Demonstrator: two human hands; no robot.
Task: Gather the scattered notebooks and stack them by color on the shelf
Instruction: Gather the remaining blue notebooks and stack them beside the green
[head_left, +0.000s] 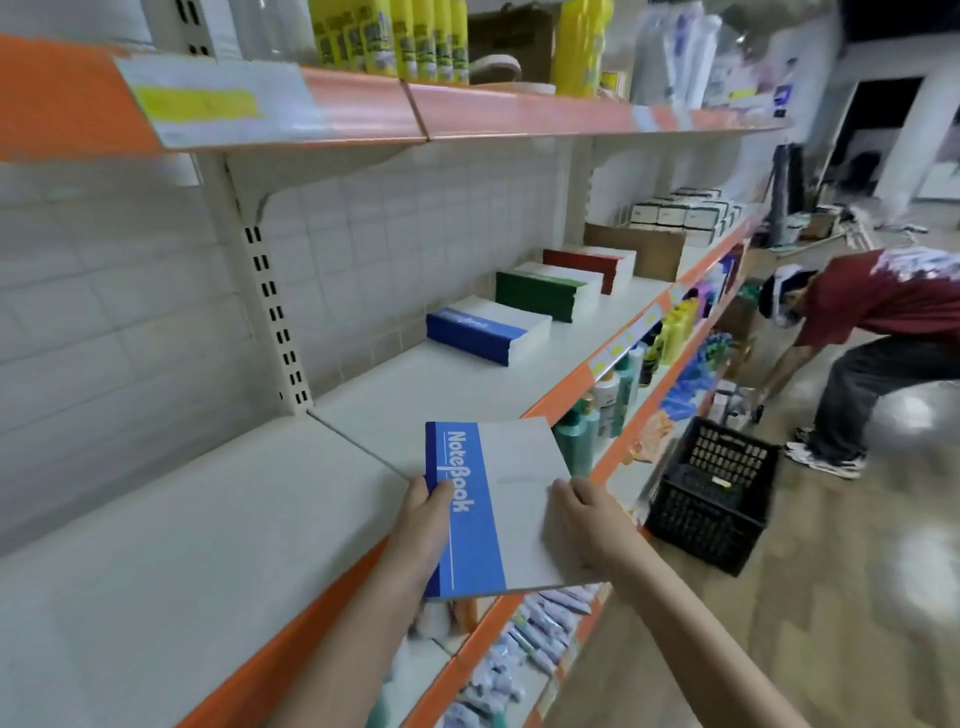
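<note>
I see a blue-and-white notebook (498, 506) held over the front edge of the white shelf (208, 545), flat, cover up, the word "NoteBook" readable on its blue band. The left hand (421, 525) holds its spine side, thumb on the cover, fingers underneath. The right hand (587, 525) holds the white side the same way, thumb on top. Both hands' grip is closed on this one notebook.

Further along the same shelf lie three stacks, well apart from the hands: a blue stack (485, 330) nearest, then a green stack (545, 291), then a red stack (589, 265). The shelf between the held notebook and the blue stack is bare white board. Behind the red stack sits a brown cardboard box (636, 249), and beyond it dark-and-white packs (680, 210).

The upper shelf (467, 106) carries yellow bottles (410, 36). Below, bottles (597, 415) line the lower tier. A black plastic crate (711, 499) stands on the floor beside the shelving. Past it, a person in a red shirt (872, 306) bends toward the floor.
</note>
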